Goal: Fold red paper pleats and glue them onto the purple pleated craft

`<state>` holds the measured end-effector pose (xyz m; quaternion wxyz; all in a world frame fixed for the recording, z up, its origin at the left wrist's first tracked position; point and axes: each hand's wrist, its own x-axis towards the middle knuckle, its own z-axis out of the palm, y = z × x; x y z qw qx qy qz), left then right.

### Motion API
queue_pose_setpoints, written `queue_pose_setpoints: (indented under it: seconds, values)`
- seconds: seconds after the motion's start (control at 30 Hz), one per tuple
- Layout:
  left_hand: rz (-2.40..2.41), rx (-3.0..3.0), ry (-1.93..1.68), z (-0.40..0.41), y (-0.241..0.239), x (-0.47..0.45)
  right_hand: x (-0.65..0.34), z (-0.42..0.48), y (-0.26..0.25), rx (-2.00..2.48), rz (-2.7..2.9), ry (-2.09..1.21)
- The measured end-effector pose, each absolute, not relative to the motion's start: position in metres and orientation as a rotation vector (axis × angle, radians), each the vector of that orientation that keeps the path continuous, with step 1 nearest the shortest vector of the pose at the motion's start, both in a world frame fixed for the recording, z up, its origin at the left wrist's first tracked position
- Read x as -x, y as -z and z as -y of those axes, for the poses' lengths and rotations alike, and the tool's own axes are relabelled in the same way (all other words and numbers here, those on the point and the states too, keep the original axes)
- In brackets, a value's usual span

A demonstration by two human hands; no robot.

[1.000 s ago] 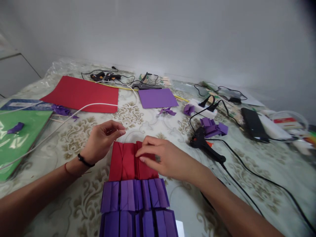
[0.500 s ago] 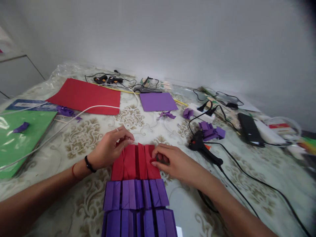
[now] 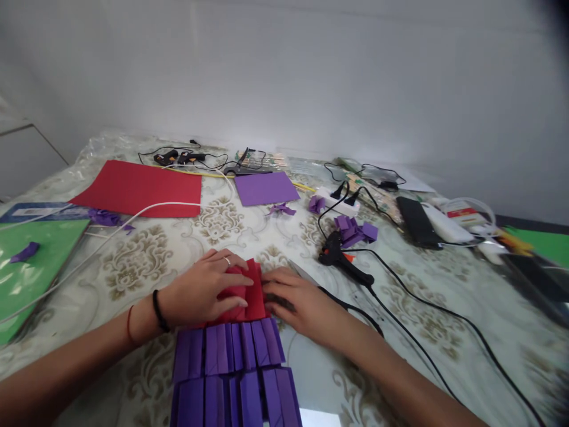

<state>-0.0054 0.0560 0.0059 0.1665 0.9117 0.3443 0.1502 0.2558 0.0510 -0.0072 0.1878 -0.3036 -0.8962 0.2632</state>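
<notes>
Folded red paper (image 3: 255, 293) lies across the top of a panel of pleated purple paper (image 3: 229, 347). My left hand (image 3: 213, 287) rests on the red paper, fingers spread and pressing it down, covering much of it. At its right edge my right hand (image 3: 296, 299) has its fingers curled in, thumb and fingertips on the paper's side. Part of that edge is hidden behind those fingers. Beyond my right hand shows the pointed blade of scissors (image 3: 303, 271), their dark handle partly hidden by my wrist.
A black glue gun (image 3: 344, 261) lies to the right, its cord running across the table. Behind it are purple paper scraps (image 3: 353, 231) and a white power strip (image 3: 340, 203). Red sheets (image 3: 142, 187), a purple sheet (image 3: 267, 188) and a green pack (image 3: 40, 252) lie farther out.
My left hand has come down from the red paper's top edge to lie flat on it. My right hand stays at the right side. The view has shifted, uncovering the scissors blade.
</notes>
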Motion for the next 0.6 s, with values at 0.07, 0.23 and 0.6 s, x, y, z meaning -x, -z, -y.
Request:
queue_pose_setpoints:
  seconds: [0.07, 0.23, 0.6]
  values:
    - [-0.949, -2.612, -0.351, -0.058, -0.004, 0.002, -0.268, -0.054, 0.003, 0.885, 2.514, -0.707]
    - [-0.839, -2.655, -0.223, -0.066, -0.002, 0.001, -0.329, -0.082, 0.003, 1.634, 2.231, -0.156]
    - [-0.703, -2.786, -0.369, -0.078, -0.007, -0.004, -0.386, -0.107, 0.021, 1.967, 2.091, -0.259]
